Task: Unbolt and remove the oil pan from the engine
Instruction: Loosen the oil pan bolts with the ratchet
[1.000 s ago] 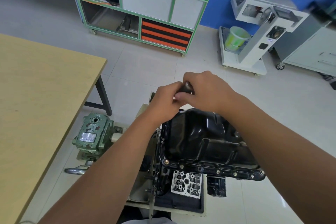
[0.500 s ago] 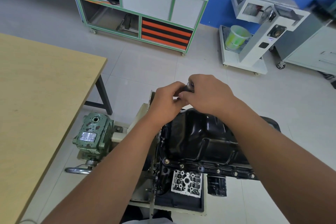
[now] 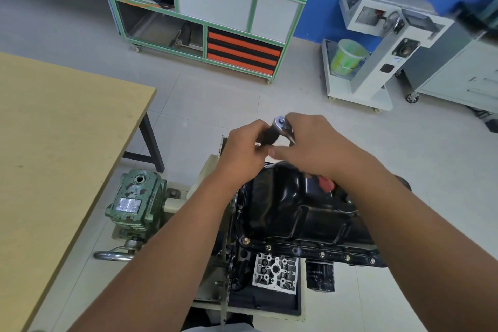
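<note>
The black oil pan (image 3: 291,210) sits on top of the upturned engine (image 3: 275,272), with a row of bolts (image 3: 322,254) along its near flange. Both my hands are above the pan's far edge. My left hand (image 3: 242,153) grips a dark socket or extension below a ratchet wrench (image 3: 280,127). My right hand (image 3: 315,148) curls round the ratchet's silver head and handle. A red piece, the handle's grip (image 3: 326,183), shows below my right wrist. The bolt under the tool is hidden by my hands.
A wooden table (image 3: 54,156) stands at the left. A green gearbox (image 3: 134,199) with a crank ring belongs to the engine stand. A black oil filter (image 3: 320,276) hangs below the flange. A green-framed cabinet (image 3: 215,13) and a white cart (image 3: 358,83) with a bucket stand behind.
My hands have turned the ratchet a little: its silver head now shows above my fingers and the red grip has come into view below my right wrist. The pan has not moved.
</note>
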Available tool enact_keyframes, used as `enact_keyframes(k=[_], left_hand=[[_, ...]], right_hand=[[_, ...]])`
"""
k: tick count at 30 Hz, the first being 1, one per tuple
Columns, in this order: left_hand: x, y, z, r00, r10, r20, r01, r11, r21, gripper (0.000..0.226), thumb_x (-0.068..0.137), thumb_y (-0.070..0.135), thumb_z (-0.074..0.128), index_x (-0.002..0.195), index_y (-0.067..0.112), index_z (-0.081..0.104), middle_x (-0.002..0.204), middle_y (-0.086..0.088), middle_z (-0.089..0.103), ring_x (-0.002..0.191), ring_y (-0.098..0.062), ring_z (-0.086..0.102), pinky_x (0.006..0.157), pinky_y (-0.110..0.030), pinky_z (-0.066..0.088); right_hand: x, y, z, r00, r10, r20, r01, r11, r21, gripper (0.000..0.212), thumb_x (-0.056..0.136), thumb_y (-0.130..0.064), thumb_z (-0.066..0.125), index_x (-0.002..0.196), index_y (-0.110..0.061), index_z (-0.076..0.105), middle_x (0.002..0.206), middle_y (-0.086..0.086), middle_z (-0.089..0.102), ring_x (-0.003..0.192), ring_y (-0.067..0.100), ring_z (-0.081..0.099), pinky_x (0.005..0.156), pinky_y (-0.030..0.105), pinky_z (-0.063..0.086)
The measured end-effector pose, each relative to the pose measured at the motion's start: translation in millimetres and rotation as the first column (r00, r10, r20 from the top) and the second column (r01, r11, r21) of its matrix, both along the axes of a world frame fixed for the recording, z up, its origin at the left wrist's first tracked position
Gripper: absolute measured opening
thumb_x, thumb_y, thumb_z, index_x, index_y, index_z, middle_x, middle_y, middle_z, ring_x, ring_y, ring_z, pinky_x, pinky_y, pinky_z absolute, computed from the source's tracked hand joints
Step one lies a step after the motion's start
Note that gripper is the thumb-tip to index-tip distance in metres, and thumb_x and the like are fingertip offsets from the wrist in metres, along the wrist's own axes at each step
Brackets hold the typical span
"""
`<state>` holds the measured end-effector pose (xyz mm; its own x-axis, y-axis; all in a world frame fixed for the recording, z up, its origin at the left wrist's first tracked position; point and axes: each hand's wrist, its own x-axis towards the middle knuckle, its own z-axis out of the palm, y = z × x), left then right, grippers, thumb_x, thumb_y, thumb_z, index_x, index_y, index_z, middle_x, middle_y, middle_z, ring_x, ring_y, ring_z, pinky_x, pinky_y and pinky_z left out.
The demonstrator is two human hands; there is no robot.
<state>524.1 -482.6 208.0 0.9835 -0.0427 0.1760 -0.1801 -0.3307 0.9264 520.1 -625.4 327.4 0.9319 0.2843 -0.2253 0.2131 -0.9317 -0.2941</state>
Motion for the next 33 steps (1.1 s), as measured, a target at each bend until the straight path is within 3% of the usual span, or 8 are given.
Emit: enact_keyframes(k=[5, 10, 13, 16, 20, 24, 28, 33], left_hand=[[8, 4, 1, 0.994, 0.084, -0.066, -0.084, 0.996, -0.003, 0.023, 0.085, 0.008, 0.082, 0.102, 0.017, 0.068, 0.092, 0.01, 0.073, 0.089, -0.003, 0.069, 0.09, -0.035, 0.058], [-3, -7, -1, 0.992, 0.092, -0.09, -0.093, 0.996, -0.01, 0.026, 0.084, 0.013, 0.084, 0.094, 0.018, 0.06, 0.092, 0.006, 0.071, 0.09, -0.021, 0.07, 0.088, -0.05, 0.058], [-2, -9, -3, 0.985, 0.152, -0.088, -0.152, 0.988, 0.007, 0.028, 0.085, 0.014, 0.083, 0.091, 0.018, 0.056, 0.093, 0.001, 0.071, 0.089, -0.025, 0.07, 0.085, -0.05, 0.058], [3, -11, 1, 0.981, 0.188, -0.039, -0.187, 0.982, 0.034, 0.028, 0.086, 0.011, 0.08, 0.087, 0.015, 0.052, 0.087, -0.001, 0.066, 0.08, -0.021, 0.065, 0.075, -0.043, 0.055], [4, -7, 8, 0.997, 0.081, -0.017, -0.079, 0.995, 0.068, 0.024, 0.088, 0.009, 0.075, 0.093, 0.016, 0.053, 0.09, 0.001, 0.064, 0.081, -0.018, 0.061, 0.072, -0.037, 0.051], [5, 15, 25, 0.981, -0.18, -0.076, 0.182, 0.983, 0.017, 0.037, 0.098, 0.013, 0.065, 0.12, 0.04, 0.052, 0.109, 0.023, 0.061, 0.098, -0.002, 0.067, 0.081, -0.034, 0.059], [7, 22, 34, 0.964, -0.249, -0.098, 0.259, 0.961, 0.101, 0.025, 0.098, 0.019, 0.068, 0.112, 0.037, 0.06, 0.103, 0.02, 0.063, 0.099, -0.014, 0.065, 0.08, -0.039, 0.06], [-1, 16, 23, 0.984, -0.167, -0.061, 0.169, 0.985, 0.036, 0.024, 0.093, 0.015, 0.074, 0.098, 0.027, 0.053, 0.097, 0.011, 0.073, 0.089, -0.004, 0.07, 0.08, -0.038, 0.058]], right_hand=[[-1, -24, 14, 0.998, 0.043, 0.05, -0.039, 0.997, -0.07, 0.018, 0.089, -0.013, 0.068, 0.077, -0.022, 0.058, 0.075, -0.003, 0.058, 0.07, 0.018, 0.055, 0.058, 0.031, 0.037], [8, -30, 8, 0.962, -0.055, 0.269, 0.116, 0.969, -0.217, 0.034, 0.099, -0.018, 0.063, 0.117, -0.045, 0.071, 0.111, -0.008, 0.069, 0.11, 0.03, 0.057, 0.092, 0.046, 0.048], [-5, -23, 0, 0.939, -0.094, 0.331, 0.149, 0.978, -0.147, 0.024, 0.1, -0.015, 0.057, 0.106, -0.033, 0.072, 0.095, 0.001, 0.068, 0.091, 0.031, 0.061, 0.074, 0.038, 0.051], [-34, -5, -3, 0.986, -0.078, 0.151, 0.074, 0.997, 0.03, 0.021, 0.096, -0.027, 0.059, 0.077, -0.025, 0.049, 0.072, -0.001, 0.055, 0.067, 0.023, 0.057, 0.055, 0.033, 0.04], [-41, -3, 13, 0.997, -0.015, -0.082, 0.027, 0.988, 0.15, 0.025, 0.092, -0.02, 0.064, 0.074, -0.018, 0.047, 0.071, 0.002, 0.057, 0.066, 0.022, 0.065, 0.063, 0.039, 0.051], [-15, -26, 26, 1.0, 0.024, -0.005, -0.024, 0.998, -0.054, 0.005, 0.09, -0.012, 0.065, 0.093, -0.016, 0.066, 0.083, -0.001, 0.064, 0.081, 0.024, 0.061, 0.073, 0.036, 0.05], [-1, -31, 22, 0.987, 0.033, 0.155, -0.002, 0.981, -0.194, 0.039, 0.095, -0.011, 0.061, 0.121, -0.038, 0.07, 0.104, -0.008, 0.071, 0.098, 0.024, 0.062, 0.09, 0.045, 0.054], [-10, -19, 12, 0.952, -0.066, 0.297, 0.128, 0.972, -0.197, 0.041, 0.092, -0.005, 0.056, 0.112, -0.037, 0.073, 0.095, 0.0, 0.069, 0.084, 0.028, 0.061, 0.068, 0.036, 0.052]])
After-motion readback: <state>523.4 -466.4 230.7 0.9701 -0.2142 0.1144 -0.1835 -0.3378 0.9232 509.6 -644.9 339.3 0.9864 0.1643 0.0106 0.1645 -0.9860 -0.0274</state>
